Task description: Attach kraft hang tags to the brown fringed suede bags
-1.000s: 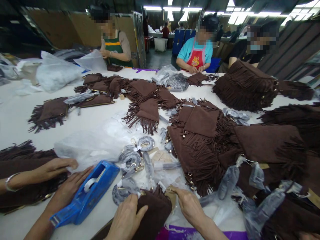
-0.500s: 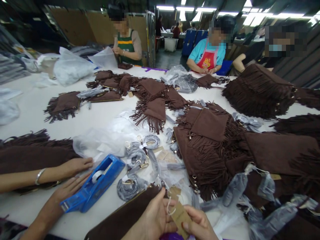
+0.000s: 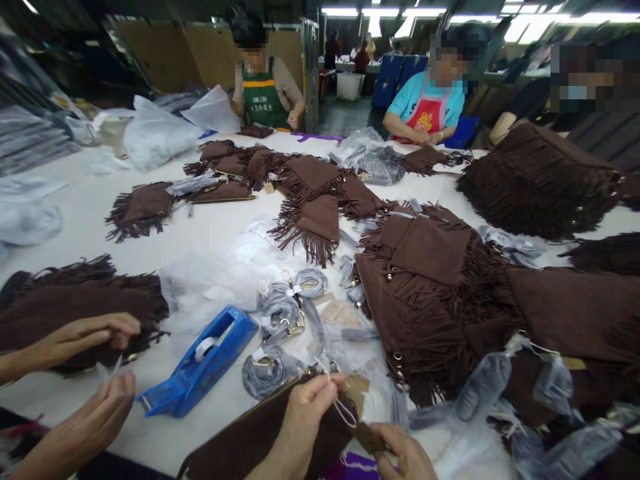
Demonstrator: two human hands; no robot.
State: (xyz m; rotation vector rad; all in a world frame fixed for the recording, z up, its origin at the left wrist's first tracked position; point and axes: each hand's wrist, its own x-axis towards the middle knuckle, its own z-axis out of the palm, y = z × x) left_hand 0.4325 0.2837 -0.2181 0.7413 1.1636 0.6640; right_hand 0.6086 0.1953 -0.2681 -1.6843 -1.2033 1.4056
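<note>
My left hand (image 3: 306,417) is closed in a pinch on a thin white string (image 3: 345,412), above the zipped edge of a dark brown bag (image 3: 245,437). The string loops down toward a brown paper hang tag (image 3: 369,438). That tag is gripped between the fingers of my right hand (image 3: 404,452), at the bottom of the view. Beyond my hands lie coiled grey straps (image 3: 270,370) with gold clasps. A small tan card (image 3: 358,389) shows behind the string.
At left, a co-worker's two hands (image 3: 95,407) hold a clear strip beside a blue tape dispenser (image 3: 200,363). Fringed brown bags (image 3: 425,320) are heaped at right, with wrapped plastic pieces (image 3: 480,380) near them. Several people stand across the white table (image 3: 135,260).
My left hand has closed on the string and raised it, while my right hand has shifted slightly right with the hang tag. The co-worker's hands have left the tape dispenser and moved left.
</note>
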